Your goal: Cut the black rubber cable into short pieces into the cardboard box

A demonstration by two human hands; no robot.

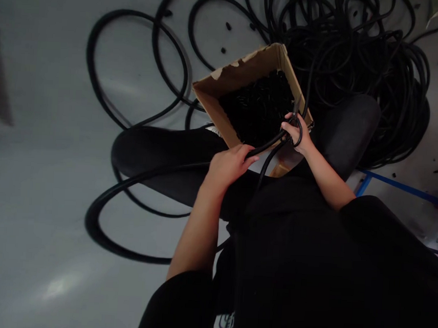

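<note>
My left hand (230, 165) is closed around a long black rubber cord (267, 145), just in front of a cardboard box. My right hand (297, 131) holds black-handled scissors (296, 107), whose blades point up along the box's right side. The cord runs up to my right hand, and I cannot tell whether those fingers also grip it. Between my legs stands the open cardboard box (212, 103). Inside it lies a heap of short black pieces (257, 105), too dark to tell apart.
A large tangled pile of black cord (356, 68) lies on the floor at the upper right. Loose loops (93, 74) spread over the grey floor (38, 174) on the left. Small black bits are scattered about. A blue bar (405, 186) is at the right.
</note>
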